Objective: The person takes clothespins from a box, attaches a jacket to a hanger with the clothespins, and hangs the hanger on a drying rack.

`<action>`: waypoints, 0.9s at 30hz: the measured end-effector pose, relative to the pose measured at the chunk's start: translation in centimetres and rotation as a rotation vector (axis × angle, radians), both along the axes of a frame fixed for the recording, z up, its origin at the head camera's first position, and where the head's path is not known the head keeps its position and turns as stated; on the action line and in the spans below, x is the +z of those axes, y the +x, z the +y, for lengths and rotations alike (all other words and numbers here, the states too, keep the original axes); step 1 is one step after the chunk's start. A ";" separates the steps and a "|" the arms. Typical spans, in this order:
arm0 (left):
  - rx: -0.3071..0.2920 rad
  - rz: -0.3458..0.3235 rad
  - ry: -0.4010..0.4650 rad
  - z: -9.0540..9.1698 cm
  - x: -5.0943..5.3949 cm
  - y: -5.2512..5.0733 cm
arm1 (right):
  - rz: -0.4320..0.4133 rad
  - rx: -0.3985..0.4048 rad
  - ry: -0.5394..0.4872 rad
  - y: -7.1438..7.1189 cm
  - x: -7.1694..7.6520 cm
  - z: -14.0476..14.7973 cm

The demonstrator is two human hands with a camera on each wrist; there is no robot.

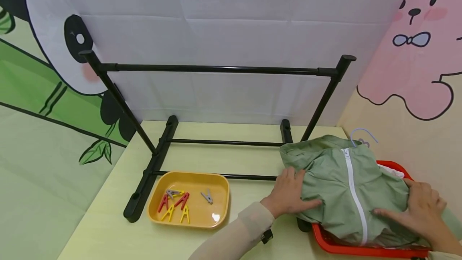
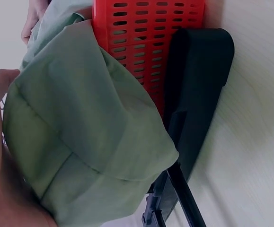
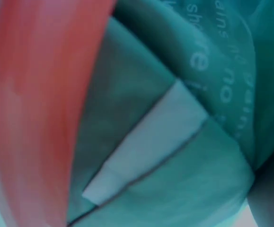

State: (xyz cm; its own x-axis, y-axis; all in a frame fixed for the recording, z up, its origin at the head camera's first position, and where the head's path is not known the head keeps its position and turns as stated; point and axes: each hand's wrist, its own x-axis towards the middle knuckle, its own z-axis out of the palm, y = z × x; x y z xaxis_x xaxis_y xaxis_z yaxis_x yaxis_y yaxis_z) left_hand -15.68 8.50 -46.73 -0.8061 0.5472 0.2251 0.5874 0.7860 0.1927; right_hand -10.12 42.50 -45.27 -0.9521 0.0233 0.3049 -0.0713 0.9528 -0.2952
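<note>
A light green hooded jacket [image 1: 332, 179] with a white zip [image 1: 353, 196] lies over a red basket [image 1: 333, 246], front side up. The pale blue hook of a hanger [image 1: 362, 131] sticks out at its neck. My left hand [image 1: 290, 193] rests on the jacket's left side, thumb stretched across the cloth. My right hand [image 1: 420, 208] touches the opposite side, thumb spread over the front. In the left wrist view, green cloth [image 2: 89, 118] hangs beside the slotted basket wall [image 2: 141, 33]. The right wrist view shows green fabric [image 3: 141, 61] with printed letters, close and blurred.
A black rack [image 1: 216, 68] stands on the pale table [image 1: 108, 212], its foot beside the basket. The yellow tray [image 1: 213, 179] to the left holds several red, yellow and grey clothes pegs [image 1: 182, 200]. White fabric [image 1: 391, 170] shows at the basket's back.
</note>
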 end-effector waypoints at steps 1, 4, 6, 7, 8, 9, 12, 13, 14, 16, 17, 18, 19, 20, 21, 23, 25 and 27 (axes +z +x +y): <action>0.005 -0.013 0.007 0.0 0.0 0.0 | -0.002 0.006 -0.006 0.0 0.0 -0.1; 0.016 -0.049 0.024 -0.1 0.2 0.2 | -0.003 0.023 -0.028 0.0 0.1 -0.2; 0.022 -0.060 0.029 -0.1 0.3 0.2 | 0.001 0.031 -0.043 0.0 0.2 -0.2; 0.023 -0.061 0.031 -0.1 0.4 0.2 | 0.009 0.031 -0.050 0.0 0.3 -0.2; 0.024 -0.060 0.032 -0.1 0.5 0.2 | 0.013 0.029 -0.055 0.0 0.3 -0.2; 0.025 -0.056 0.031 -0.1 0.5 0.2 | 0.018 0.026 -0.063 -0.1 0.3 -0.2; 0.026 -0.054 0.030 -0.2 0.5 0.1 | 0.034 0.012 -0.082 -0.2 0.3 -0.3; 0.025 -0.058 0.033 -0.2 0.5 0.1 | 0.041 0.008 -0.086 -0.2 0.3 -0.4; 0.023 -0.060 0.034 -0.3 0.5 0.1 | 0.053 0.007 -0.094 -0.2 0.2 -0.4; 0.018 -0.071 0.039 -0.3 0.5 0.1 | 0.067 -0.004 -0.104 -0.3 0.2 -0.5; 0.015 -0.076 0.041 -0.4 0.5 0.1 | 0.073 -0.011 -0.108 -0.3 0.2 -0.5; 0.012 -0.079 0.047 -0.4 0.5 0.1 | 0.083 -0.017 -0.113 -0.4 0.2 -0.5; 0.009 -0.081 0.050 -0.5 0.6 0.0 | 0.094 -0.023 -0.118 -0.4 0.2 -0.6; 0.005 -0.083 0.054 -0.5 0.6 0.0 | 0.102 -0.030 -0.123 -0.5 0.3 -0.7; 0.002 -0.085 0.056 -0.6 0.7 0.0 | 0.108 -0.040 -0.127 -0.5 0.3 -0.7; -0.006 -0.085 0.066 -0.7 0.9 0.0 | 0.127 -0.051 -0.135 -0.6 0.3 -0.9; -0.013 -0.081 0.073 -0.8 1.0 0.0 | 0.142 -0.060 -0.142 -0.7 0.4 -1.1; -0.020 -0.079 0.083 -0.9 1.1 0.0 | 0.158 -0.068 -0.149 -0.8 0.5 -1.2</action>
State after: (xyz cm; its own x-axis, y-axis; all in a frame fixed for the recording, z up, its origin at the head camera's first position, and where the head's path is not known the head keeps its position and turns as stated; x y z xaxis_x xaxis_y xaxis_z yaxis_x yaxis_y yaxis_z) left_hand -15.70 7.58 -45.61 -0.8124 0.5453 0.2066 0.5831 0.7539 0.3029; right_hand -10.87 41.28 -44.79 -0.8875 0.1415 0.4386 -0.0652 0.9036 -0.4234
